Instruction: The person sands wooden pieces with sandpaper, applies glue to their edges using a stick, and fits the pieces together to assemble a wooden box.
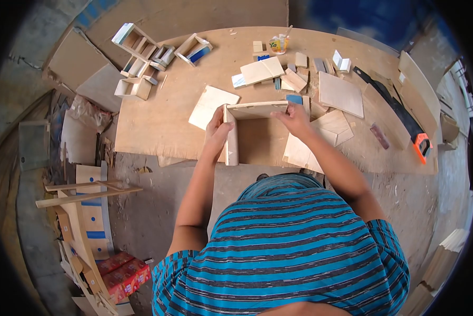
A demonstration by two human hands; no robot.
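Observation:
Two wooden boards (257, 109) joined into an L-shaped corner stand at the front edge of the table. My left hand (218, 134) is closed on the upright side board near the corner, thumb on its inner face. At the far end of the other board my right hand (294, 120) grips with fingers and thumb. A pale square panel (212, 105) lies just beyond my left hand. Under my right forearm rests another thin panel (302, 152). A small blue-faced block (294, 98) sits just behind my right hand.
Small wooden boxes (133, 88) are grouped at the table's back left. Loose wood blocks and panels (340, 94) cover the right half. A plastic cup (279, 44) stands at the back. A handsaw with an orange handle (421, 147) lies along the right edge.

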